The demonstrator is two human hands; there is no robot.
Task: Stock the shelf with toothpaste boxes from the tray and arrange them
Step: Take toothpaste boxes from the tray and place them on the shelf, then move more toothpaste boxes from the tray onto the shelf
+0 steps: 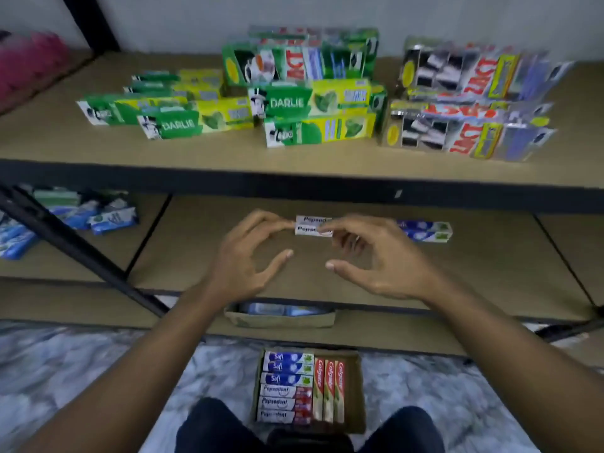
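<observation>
Nearest me, the tray [355, 387] holds more boxes. On the middle shelf [196, 243], my left hand [245, 256] and right hand [379, 256] are spread, thumbs free. Their fingertips touch opposite ends of the Pepsodent boxes [312, 225], which lie parallel to the front edge.

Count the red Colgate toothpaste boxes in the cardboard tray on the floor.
3. The red Colgate toothpaste boxes lie side by side in the right half of the brown cardboard tray. Others may lie hidden underneath.
</observation>
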